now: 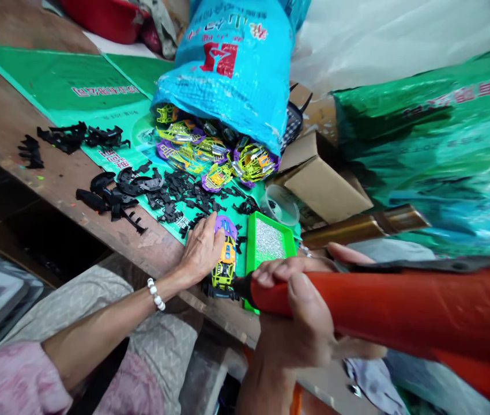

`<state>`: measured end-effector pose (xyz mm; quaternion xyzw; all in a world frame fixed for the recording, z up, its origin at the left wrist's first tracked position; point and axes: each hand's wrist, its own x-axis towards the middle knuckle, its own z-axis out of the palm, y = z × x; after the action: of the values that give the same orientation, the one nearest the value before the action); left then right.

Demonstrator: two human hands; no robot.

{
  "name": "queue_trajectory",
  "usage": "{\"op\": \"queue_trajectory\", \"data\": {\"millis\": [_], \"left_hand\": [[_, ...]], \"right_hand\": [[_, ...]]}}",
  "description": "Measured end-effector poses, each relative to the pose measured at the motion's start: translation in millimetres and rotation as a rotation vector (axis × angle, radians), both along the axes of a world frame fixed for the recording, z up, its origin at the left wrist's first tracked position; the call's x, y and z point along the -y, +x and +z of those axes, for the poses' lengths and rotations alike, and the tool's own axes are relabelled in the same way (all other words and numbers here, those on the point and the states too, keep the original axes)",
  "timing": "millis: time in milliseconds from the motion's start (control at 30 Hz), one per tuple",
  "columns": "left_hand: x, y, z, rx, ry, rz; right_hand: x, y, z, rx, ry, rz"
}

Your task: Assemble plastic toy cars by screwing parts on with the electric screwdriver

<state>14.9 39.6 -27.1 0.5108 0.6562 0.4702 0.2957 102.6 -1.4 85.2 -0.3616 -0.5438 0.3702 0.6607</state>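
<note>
My left hand (199,251), with a white bead bracelet at the wrist, grips the side of a toy car (228,252) at the table edge. The car has purple, orange and yellow-green parts and a black bumper piece (219,291) at its near end. My right hand (305,311) is wrapped round a red electric screwdriver (409,314). The dark tip of this tool meets the car's near end, by the black piece; exact contact is too small to tell. Just beyond sits a green tray (251,239) of small silvery screws (270,238).
Small black plastic parts (184,193) and larger black pieces (109,196) lie on a green sheet (24,75) and the wooden table (61,181). Several toy cars (202,150) spill from a blue sack (236,63). A clear tub (282,204) and cardboard box (318,178) stand behind the tray.
</note>
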Motion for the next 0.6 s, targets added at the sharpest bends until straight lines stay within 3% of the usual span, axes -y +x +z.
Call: {"op": "queue_trajectory", "data": {"millis": [200, 333, 500, 600], "left_hand": [[-2.3, -2.1, 0.2, 0.071, 0.039, 0.009], [-2.8, -9.1, -0.6, 0.168, 0.058, -0.004], [0.4, -17.7, -0.7, 0.357, 0.047, -0.024], [9.6, -23.8, 10.2, 0.461, 0.049, -0.019]], "right_hand": [[-22.9, 11.3, 25.7, -0.133, 0.084, -0.231], [-43.9, 40.8, 37.4, -0.024, 0.143, -0.353], [-54.3, 77.5, 30.0, 0.209, 0.098, -0.418], [-44.1, 91.6, 21.4, 0.234, 0.111, -0.480]]}}
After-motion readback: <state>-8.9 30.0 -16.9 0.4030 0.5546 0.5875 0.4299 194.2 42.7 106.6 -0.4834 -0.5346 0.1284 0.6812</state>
